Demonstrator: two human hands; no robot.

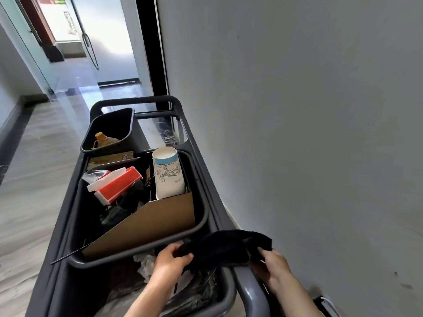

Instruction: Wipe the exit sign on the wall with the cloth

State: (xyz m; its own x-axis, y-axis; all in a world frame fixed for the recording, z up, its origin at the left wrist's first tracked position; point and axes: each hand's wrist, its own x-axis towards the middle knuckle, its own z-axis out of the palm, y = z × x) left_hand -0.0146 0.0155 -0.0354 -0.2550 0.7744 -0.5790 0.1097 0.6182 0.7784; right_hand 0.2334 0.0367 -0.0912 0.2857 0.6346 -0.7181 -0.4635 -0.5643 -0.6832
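Observation:
A black cloth (223, 247) is stretched between both hands over the near end of a grey cleaning cart (201, 143). My left hand (170, 259) grips its left end above the near bin. My right hand (271, 264) holds its right end beside the cart's handle. No exit sign shows on the plain grey wall (309, 110) to the right. A small dark object (325, 304) with a white mark sits low on the wall at the bottom right; I cannot tell what it is.
The cart's middle bin (201, 223) holds a paper cup (168, 172), a red-and-white tissue pack (116, 184) and cardboard (146, 223). A far bin (112, 131) holds a bottle. The near bin has crumpled trash. A corridor with glossy floor (34, 179) runs left toward glass doors (91, 37).

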